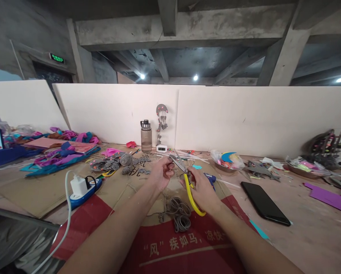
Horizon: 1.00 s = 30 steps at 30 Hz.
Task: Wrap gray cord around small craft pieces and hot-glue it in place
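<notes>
Mixed exposure. Ceiling is dim, and the ceiling lamps (pixel 142 76) clip to white spots. The green sign (pixel 56 58) glows with slight bloom. White partition boards (pixel 244 118) and table (pixel 310 228) get soft, even light from above; shadows are faint and short. Weak sheen on the black phone (pixel 264 203). Left hand (pixel 161 173), right hand (pixel 201 190) and scissors (pixel 189 182) are sharp, no motion blur. Strong wide-angle bend at the edges: beams bow, forearms stretch. Bottom-left corner is soft and murky.

Left hand (pixel 161 173), right hand (pixel 201 191) curled
</notes>
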Motion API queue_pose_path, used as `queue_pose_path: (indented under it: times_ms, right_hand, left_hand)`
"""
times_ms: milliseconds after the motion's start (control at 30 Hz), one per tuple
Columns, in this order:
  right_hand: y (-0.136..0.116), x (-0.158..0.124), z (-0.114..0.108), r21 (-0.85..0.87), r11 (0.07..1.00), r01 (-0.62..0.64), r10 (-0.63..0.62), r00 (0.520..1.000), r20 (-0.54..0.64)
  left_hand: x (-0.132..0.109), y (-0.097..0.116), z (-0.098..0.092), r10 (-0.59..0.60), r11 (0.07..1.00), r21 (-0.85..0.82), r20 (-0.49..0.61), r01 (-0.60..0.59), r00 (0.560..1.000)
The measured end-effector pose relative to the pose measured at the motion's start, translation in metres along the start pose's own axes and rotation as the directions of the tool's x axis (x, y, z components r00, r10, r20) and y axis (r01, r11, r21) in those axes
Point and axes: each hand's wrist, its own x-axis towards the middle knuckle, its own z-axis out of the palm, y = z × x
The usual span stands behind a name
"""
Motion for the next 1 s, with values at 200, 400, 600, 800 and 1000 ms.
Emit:
queue_pose_path:
  times_ms: [200, 400, 600, 800, 1000]
  right_hand:
    - [0.0014, -0.0008, -0.0013, -0.012, 1.000, 0.016, -0.016, 1.000, -0.010]
    - [0.0011, -0.0004, -0.0032, -0.014, 1.000, 0.020, -0.020, 1.000, -0.023]
    - [-0.0003, 0.0001, -0.0045, -0.019, 1.000, 0.014, -0.014, 1.000, -0.014]
    - [0.0000, 0.0000, -0.0063, -0.047, 0.999, 0.007, -0.007, 1.000, -0.007]
    - [0.0005, 0.0003, -0.0063, -0.051, 0.999, 0.005, -0.006, 1.000, -0.011]
  left_hand:
    - [-0.0005, -0.0016, 0.0021, -0.048, 0.999, -0.018, -0.040, 0.047, 0.998]
    - [-0.0011, -0.0039, 0.0019, -0.073, 0.997, -0.013, -0.018, 0.073, 0.997]
    - [-0.0001, -0.0077, -0.0003, -0.093, 0.996, -0.012, 0.003, 0.093, 0.996]
    - [-0.0002, -0.0092, -0.0005, -0.097, 0.995, -0.005, -0.001, 0.097, 0.995]
    - [-0.0008, -0.0085, 0.0013, -0.109, 0.994, -0.007, -0.010, 0.109, 0.994]
